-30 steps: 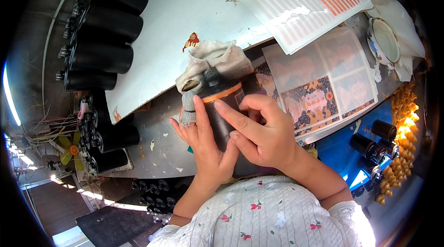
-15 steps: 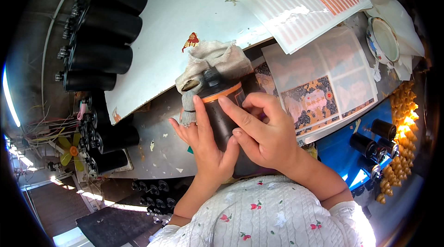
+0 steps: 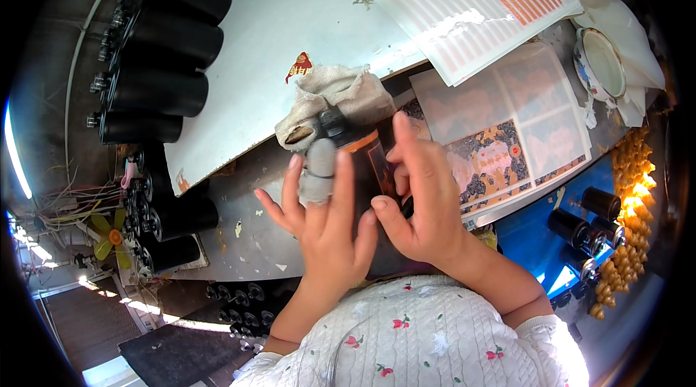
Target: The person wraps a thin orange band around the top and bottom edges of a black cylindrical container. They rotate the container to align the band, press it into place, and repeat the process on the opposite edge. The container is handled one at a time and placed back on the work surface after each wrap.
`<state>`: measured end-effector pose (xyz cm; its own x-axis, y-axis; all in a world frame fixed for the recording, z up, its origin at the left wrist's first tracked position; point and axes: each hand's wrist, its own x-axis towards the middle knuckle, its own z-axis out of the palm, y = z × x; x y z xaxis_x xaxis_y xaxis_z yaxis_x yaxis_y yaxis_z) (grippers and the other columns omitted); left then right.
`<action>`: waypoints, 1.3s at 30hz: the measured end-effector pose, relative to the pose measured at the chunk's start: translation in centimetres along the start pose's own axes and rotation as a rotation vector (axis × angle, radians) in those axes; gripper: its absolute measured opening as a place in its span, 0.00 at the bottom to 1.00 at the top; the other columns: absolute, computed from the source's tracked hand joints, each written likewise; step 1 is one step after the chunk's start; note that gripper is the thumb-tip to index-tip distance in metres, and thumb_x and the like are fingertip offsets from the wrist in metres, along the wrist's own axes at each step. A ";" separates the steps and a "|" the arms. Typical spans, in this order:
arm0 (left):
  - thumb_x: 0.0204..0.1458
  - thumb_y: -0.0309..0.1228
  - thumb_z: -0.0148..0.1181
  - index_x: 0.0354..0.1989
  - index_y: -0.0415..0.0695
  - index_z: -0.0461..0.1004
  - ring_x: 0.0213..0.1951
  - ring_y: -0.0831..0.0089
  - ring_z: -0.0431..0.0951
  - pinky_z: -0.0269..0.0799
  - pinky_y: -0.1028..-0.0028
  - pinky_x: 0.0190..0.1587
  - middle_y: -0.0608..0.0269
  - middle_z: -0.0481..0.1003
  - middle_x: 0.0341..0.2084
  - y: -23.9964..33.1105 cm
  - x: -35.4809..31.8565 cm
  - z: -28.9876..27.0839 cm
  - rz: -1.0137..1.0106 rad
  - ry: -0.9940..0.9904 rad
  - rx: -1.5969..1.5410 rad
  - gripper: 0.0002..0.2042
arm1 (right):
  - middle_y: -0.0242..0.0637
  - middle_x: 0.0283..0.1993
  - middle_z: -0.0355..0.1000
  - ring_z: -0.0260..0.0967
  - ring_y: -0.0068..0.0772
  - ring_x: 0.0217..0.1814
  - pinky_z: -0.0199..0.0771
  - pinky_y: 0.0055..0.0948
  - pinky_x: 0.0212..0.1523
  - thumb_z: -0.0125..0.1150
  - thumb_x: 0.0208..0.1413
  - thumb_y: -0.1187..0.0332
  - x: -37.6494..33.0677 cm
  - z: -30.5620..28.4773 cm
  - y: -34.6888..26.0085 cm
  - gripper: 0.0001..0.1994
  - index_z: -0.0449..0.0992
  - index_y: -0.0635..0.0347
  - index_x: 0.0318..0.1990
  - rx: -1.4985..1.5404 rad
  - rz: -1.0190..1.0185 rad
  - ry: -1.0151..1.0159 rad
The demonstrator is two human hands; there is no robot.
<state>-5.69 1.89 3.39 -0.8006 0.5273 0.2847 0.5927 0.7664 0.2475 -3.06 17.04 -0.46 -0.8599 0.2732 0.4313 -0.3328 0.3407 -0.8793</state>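
A black bottle-shaped cylinder (image 3: 366,158) with a narrow neck points away from me, its neck end against a crumpled greyish cloth (image 3: 344,89). It carries an orange band near the shoulder and a dark patterned strip down its right side. My left hand (image 3: 322,231) is on its left side, fingers spread, one finger wrapped in a pale grey cover. To the right of the cylinder, my right hand (image 3: 424,202) has its index finger raised and its thumb apart, with the other fingers curled and partly hidden. Both hands partly hide the cylinder's lower part.
Printed decal sheets (image 3: 522,133) lie to the right, with a striped sheet (image 3: 464,10) farther back on a white board (image 3: 290,17). An enamel bowl (image 3: 603,64) stands at the far right. Black cylinders (image 3: 156,89) hang in a row at the left; others rest on a blue surface (image 3: 525,206).
Both hands have lifted their fingertips off the orange band. The left fingers have spread, bringing the covered finger into plain view; the right index finger has swung upward and away from the cylinder.
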 end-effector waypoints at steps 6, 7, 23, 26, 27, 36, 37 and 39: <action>0.53 0.27 0.53 0.69 0.48 0.67 0.71 0.48 0.57 0.10 0.32 0.66 0.61 0.72 0.37 3.6 3.1 -1.2 0.169 -0.183 0.156 0.30 | 0.36 0.48 0.68 0.65 0.19 0.39 0.71 0.23 0.37 0.51 0.64 0.74 -0.6 -0.4 0.4 0.31 0.52 0.65 0.74 0.439 0.484 0.148; 0.53 0.28 0.54 0.68 0.48 0.68 0.70 0.48 0.57 0.10 0.31 0.66 0.61 0.72 0.37 3.7 2.7 -1.1 0.180 -0.177 0.132 0.30 | 0.33 0.45 0.68 0.64 0.18 0.37 0.70 0.21 0.38 0.50 0.68 0.69 0.1 -1.3 -0.1 0.24 0.61 0.63 0.70 0.771 0.745 0.339; 0.47 0.33 0.68 0.47 0.60 0.83 0.68 0.49 0.61 0.54 0.37 0.67 0.58 0.70 0.53 -1.9 -5.5 2.9 0.451 0.094 -0.016 0.17 | 0.31 0.46 0.73 0.70 0.20 0.49 0.70 0.23 0.52 0.61 0.52 0.80 3.8 0.7 -1.5 0.17 0.74 0.60 0.51 0.297 0.356 0.189; 0.46 0.27 0.69 0.55 0.50 0.79 0.66 0.48 0.65 0.62 0.42 0.65 0.52 0.71 0.61 -4.1 -8.2 5.2 0.351 0.116 -0.223 0.24 | 0.31 0.47 0.73 0.70 0.19 0.50 0.70 0.22 0.53 0.62 0.53 0.80 3.5 0.8 0.0 0.17 0.73 0.62 0.51 0.370 0.386 0.220; 0.47 0.26 0.70 0.57 0.48 0.77 0.65 0.46 0.67 0.62 0.41 0.65 0.49 0.70 0.60 -4.5 -8.6 5.6 0.334 0.122 -0.287 0.25 | 0.31 0.47 0.73 0.70 0.19 0.50 0.70 0.22 0.53 0.62 0.53 0.80 3.5 0.9 0.2 0.17 0.73 0.62 0.51 0.400 0.399 0.225; 0.43 0.47 0.78 0.65 0.34 0.63 0.65 0.27 0.60 0.55 0.36 0.65 0.27 0.59 0.64 -1.1 -6.3 3.0 0.335 0.090 -0.120 0.44 | 0.32 0.47 0.73 0.69 0.20 0.50 0.69 0.23 0.55 0.62 0.52 0.80 3.3 1.0 -0.2 0.17 0.73 0.62 0.50 0.382 0.372 0.258; 0.42 0.49 0.79 0.68 0.33 0.59 0.67 0.27 0.57 0.54 0.35 0.65 0.26 0.56 0.66 -1.4 -6.0 2.9 0.399 0.032 -0.074 0.50 | 0.31 0.48 0.73 0.69 0.20 0.50 0.69 0.22 0.55 0.62 0.52 0.80 3.3 1.0 0.1 0.17 0.73 0.62 0.51 0.349 0.360 0.256; 0.42 0.50 0.78 0.69 0.29 0.54 0.63 0.36 0.66 0.60 0.43 0.64 0.32 0.65 0.62 -3.4 -8.0 4.1 0.290 0.010 -0.277 0.53 | 0.31 0.48 0.73 0.69 0.20 0.50 0.69 0.22 0.54 0.62 0.52 0.80 3.2 1.1 1.3 0.17 0.73 0.62 0.51 0.397 0.361 0.268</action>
<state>-1.64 -3.44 -3.49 -0.5967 0.7025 0.3879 0.7962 0.4578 0.3955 -6.71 17.34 -0.43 -0.8351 0.5440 0.0814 -0.2009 -0.1639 -0.9658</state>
